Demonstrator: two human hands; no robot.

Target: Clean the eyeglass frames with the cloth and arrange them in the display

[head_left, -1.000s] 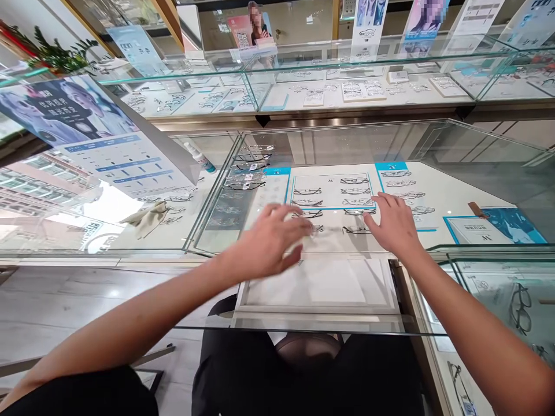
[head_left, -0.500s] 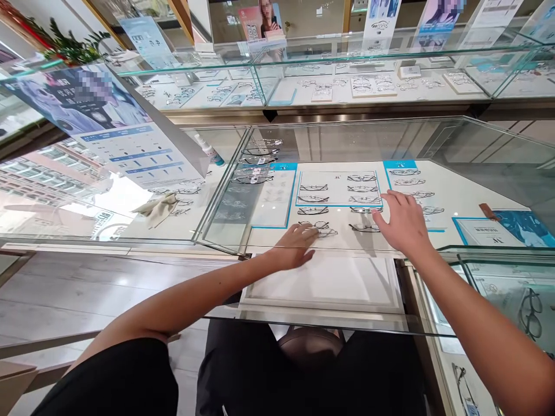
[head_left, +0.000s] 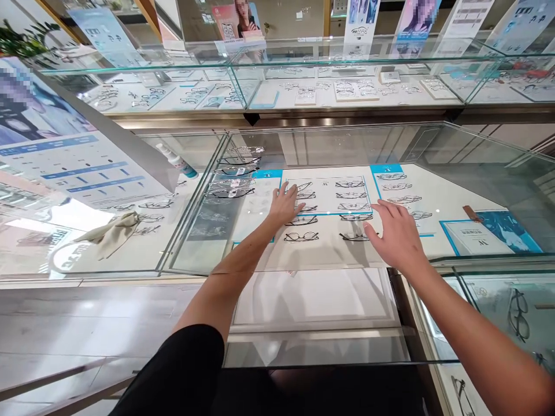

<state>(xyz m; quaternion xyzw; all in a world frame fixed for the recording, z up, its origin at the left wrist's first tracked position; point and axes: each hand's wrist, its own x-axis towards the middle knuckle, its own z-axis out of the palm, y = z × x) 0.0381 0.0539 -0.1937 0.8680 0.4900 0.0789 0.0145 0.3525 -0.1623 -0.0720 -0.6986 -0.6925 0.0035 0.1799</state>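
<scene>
Inside the glass case, my left hand [head_left: 285, 203] reaches over the left edge of a white, blue-edged display board [head_left: 323, 193]. Its fingers are apart at the ends of the left column of eyeglasses [head_left: 309, 195]; whether they touch a frame I cannot tell. My right hand [head_left: 396, 234] hovers open by the board's right edge, thumb and fingers spread, nearest a dark pair of glasses [head_left: 354, 237]. Another black pair [head_left: 301, 237] lies unfolded in front of the board on the left. The right column of glasses [head_left: 350, 195] lies in a row on the board.
A glass divider [head_left: 195, 202] stands left, with glasses on top of the case near it. Further left are a calendar-like stand [head_left: 87, 150], a spray bottle [head_left: 177, 160] and a beige cloth [head_left: 115, 231]. A glass edge [head_left: 321, 365] runs close to my body.
My left hand has moved forward and left, from the front black glasses to the board's upper left column. The right hand stays almost in place. My view has shifted slightly.
</scene>
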